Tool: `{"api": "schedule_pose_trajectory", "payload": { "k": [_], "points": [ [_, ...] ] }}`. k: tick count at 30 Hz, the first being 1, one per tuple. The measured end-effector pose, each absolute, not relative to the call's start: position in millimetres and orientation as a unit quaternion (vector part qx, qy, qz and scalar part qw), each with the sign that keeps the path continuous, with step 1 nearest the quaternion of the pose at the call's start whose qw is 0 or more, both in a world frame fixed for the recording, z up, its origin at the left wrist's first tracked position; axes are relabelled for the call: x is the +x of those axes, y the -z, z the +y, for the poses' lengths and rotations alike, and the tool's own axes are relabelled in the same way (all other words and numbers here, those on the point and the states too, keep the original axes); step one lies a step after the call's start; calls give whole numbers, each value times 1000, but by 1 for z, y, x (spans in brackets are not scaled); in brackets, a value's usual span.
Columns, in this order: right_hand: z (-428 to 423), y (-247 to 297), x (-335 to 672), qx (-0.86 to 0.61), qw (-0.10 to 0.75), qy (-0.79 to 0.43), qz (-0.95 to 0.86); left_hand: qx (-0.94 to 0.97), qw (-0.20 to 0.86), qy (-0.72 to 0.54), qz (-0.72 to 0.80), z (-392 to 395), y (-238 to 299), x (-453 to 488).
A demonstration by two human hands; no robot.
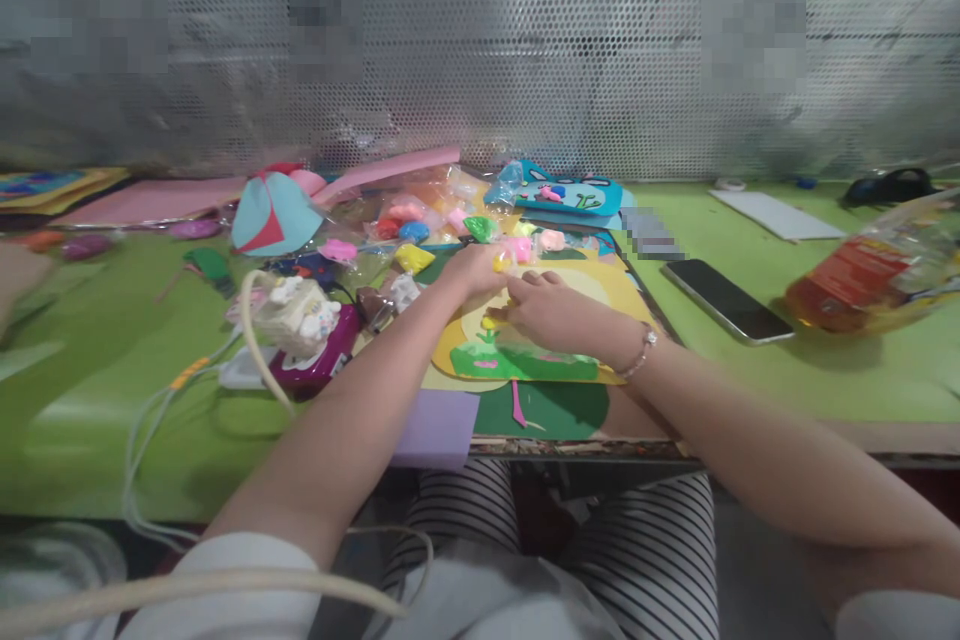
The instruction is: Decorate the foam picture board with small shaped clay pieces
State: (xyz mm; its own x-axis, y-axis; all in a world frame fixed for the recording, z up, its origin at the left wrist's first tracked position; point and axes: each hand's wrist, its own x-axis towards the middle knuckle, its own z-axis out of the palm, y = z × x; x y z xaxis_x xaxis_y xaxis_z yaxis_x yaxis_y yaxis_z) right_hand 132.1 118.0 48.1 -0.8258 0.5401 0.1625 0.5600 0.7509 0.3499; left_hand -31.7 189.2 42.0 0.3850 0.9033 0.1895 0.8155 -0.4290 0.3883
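Note:
A yellow card (622,320) lies in front of me, with a pale round middle, a green clay strip (517,362) along its lower edge and a small yellow flower on a green stem. My left hand (476,272) is at the card's upper left, its fingers bent around a small lump of yellow clay (502,263). Over the middle of the card rests my right hand (546,308), palm down, fingers somewhat apart. Its thumb side is close to the yellow flower (490,323). Both sets of fingertips are partly hidden. Several clay packets, including a green one (480,228), lie just beyond.
To the right are a phone (727,300) and a tilted bottle (855,280) of amber liquid. A purple power socket (319,350) with a charger and cables stands left. A purple paper sheet (437,428) overhangs the front edge. Behind rises a perforated metal panel (480,50).

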Motion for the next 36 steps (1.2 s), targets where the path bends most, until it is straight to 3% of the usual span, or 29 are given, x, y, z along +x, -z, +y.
{"api": "schedule_pose_trajectory", "payload": {
  "k": [36],
  "points": [
    [119,-51,133,-299,17,182,-937,821,120,-193,524,188,-42,-31]
  ]
}}
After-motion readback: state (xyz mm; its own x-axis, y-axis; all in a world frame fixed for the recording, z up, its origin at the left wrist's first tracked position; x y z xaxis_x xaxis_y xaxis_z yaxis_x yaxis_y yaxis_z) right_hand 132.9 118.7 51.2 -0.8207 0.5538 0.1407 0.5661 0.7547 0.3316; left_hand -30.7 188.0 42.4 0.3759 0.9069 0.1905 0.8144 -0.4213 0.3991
